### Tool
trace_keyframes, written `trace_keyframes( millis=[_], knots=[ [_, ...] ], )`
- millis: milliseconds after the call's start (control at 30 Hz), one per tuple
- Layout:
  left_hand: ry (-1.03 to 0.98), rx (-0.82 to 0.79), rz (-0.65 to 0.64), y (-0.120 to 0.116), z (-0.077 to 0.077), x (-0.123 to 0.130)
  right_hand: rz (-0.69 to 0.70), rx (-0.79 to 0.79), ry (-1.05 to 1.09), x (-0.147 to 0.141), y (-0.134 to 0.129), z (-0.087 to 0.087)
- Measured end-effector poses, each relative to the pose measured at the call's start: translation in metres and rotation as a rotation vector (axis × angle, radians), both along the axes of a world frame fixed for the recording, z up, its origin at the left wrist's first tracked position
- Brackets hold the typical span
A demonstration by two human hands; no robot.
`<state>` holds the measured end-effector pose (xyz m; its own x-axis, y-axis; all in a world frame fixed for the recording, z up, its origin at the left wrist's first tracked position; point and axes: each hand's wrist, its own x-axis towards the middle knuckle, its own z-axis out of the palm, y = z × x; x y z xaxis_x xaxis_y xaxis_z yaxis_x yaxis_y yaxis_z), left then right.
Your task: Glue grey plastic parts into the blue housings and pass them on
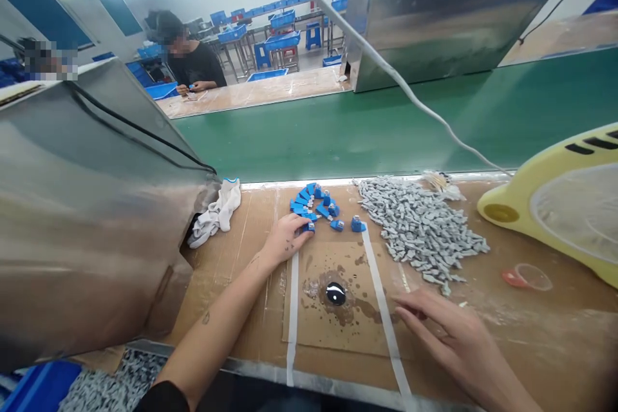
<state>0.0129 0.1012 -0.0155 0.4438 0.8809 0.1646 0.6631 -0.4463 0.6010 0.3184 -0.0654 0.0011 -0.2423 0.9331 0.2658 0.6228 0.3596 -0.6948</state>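
Observation:
Several small blue plastic pieces [304, 198] lie in a loose cluster at the back middle of the bench, some showing pale grey ends. My left hand [286, 239] reaches to the cluster's near edge, its fingertips closed round one blue plastic piece [309, 227]. Another blue piece [357, 224] stands apart to the right. My right hand [447, 325] hovers at the right of the cardboard sheet [313, 328], thumb and fingers drawn together; what they hold, if anything, is hidden. Between the hands, a round glossy black spot [335, 293] sits on the sheet amid dark wet stains.
A heap of small grey parts [420, 225] covers the back right. Beyond it are a yellow-framed fan [555, 199] and a clear reddish cup [526, 277]. White gloves [217, 215] lie beside the left metal housing [96, 219]. Behind runs a green belt [290, 135]; a person [193, 61] sits across it.

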Motion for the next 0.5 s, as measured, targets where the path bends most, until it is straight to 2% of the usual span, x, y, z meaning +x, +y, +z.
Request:
trace_keyframes(
  millis=[133,267,367,433,500],
  knots=[
    [0.061,0.001,-0.046,-0.001,0.007,-0.002,0.006,-0.009,0.035,0.003,-0.006,-0.003],
    [0.069,0.032,-0.001,-0.013,0.010,-0.006,0.019,-0.023,0.047,0.001,-0.006,-0.001],
    [0.059,0.052,0.100,-0.040,0.021,-0.022,0.037,-0.018,0.055,-0.003,-0.004,0.001],
    [0.053,0.036,0.163,-0.068,0.036,-0.040,0.035,-0.015,0.059,-0.004,-0.003,0.000],
    [0.028,-0.034,0.162,-0.098,0.055,-0.058,0.021,-0.006,0.054,-0.001,-0.003,-0.004]
  ],
)
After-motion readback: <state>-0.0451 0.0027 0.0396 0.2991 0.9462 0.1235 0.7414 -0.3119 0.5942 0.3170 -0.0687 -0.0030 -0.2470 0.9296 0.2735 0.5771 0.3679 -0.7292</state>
